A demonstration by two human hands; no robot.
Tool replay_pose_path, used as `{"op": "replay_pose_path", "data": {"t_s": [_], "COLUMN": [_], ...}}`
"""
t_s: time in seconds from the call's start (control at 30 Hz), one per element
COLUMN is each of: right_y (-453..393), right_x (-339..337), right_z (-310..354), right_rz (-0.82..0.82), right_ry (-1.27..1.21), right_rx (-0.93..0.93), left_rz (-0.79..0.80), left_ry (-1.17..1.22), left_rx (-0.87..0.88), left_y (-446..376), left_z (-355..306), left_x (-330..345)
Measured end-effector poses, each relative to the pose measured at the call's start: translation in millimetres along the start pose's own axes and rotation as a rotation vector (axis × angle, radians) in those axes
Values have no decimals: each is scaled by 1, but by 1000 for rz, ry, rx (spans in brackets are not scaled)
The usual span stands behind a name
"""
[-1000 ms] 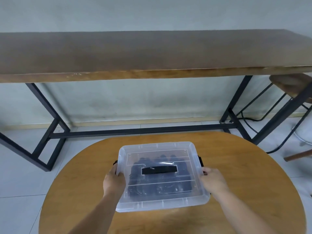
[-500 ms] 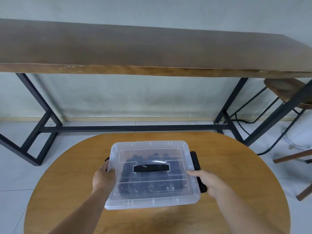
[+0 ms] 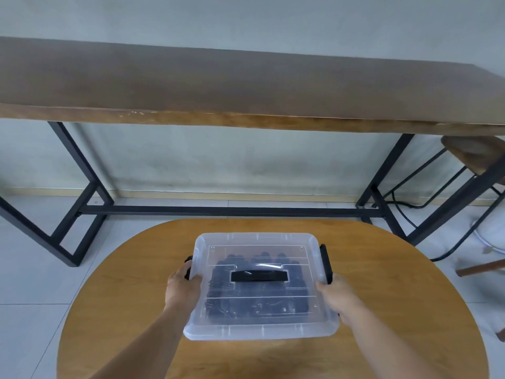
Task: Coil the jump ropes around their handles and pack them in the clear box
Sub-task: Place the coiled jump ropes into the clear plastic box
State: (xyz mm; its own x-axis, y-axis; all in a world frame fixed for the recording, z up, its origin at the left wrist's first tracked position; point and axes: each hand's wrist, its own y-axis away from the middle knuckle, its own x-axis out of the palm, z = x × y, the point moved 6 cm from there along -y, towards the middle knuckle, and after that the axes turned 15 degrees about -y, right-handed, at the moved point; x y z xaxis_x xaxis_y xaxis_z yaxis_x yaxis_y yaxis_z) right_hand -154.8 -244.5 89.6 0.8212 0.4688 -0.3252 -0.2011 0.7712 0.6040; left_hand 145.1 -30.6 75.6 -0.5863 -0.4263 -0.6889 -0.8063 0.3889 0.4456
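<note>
Counter: the round wooden top carries the clear box, which sits near me at the middle, lid on.
Clear box: my two hands hold it, one on each short side; I cannot tell whether its base rests on the counter or is lifted just off it.
Jump ropes: a dark mass inside, under the lid; coils and handles blur together through the plastic, so I cannot count them or check the winding.
Step in hand: I judge the packing done and the closing under way, with the side latches the last thing to settle.
Left grip: fingers curled round the left edge of the box, covering the left latch.
Right grip: wrapped on the right side near the front, just below the right latch, which stands out from the wall, perhaps unclipped.
Next move: press each latch flat against the lid rim, keeping the box steady.
Hidden: my fingertips under the rim, and the box floor.
</note>
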Motion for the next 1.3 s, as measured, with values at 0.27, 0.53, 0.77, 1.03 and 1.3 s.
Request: {"op": "replay_pose_path", "data": {"t_s": [0.27,0.53,0.77,1.03,1.3], "right_y": [-2,-7,-7,-1,-1], "right_x": [2,4,5,6,5], "right_z": [-1,-1,-1,4,3], "right_rz": [-30,-44,-72,-68,-79], "right_ry": [151,149,195,182,188], "right_rx": [-26,-25,-14,-12,-16], "left_rz": [49,191,47,-11,-28], "left_ry": [44,15,-215,-192,-221], "left_rx": [-39,-233,-43,14,18], "left_y": [1,-5,5,4,4], "left_z": [4,27,-5,-9,-12], "left_x": [-2,-2,-8,1,6]}}
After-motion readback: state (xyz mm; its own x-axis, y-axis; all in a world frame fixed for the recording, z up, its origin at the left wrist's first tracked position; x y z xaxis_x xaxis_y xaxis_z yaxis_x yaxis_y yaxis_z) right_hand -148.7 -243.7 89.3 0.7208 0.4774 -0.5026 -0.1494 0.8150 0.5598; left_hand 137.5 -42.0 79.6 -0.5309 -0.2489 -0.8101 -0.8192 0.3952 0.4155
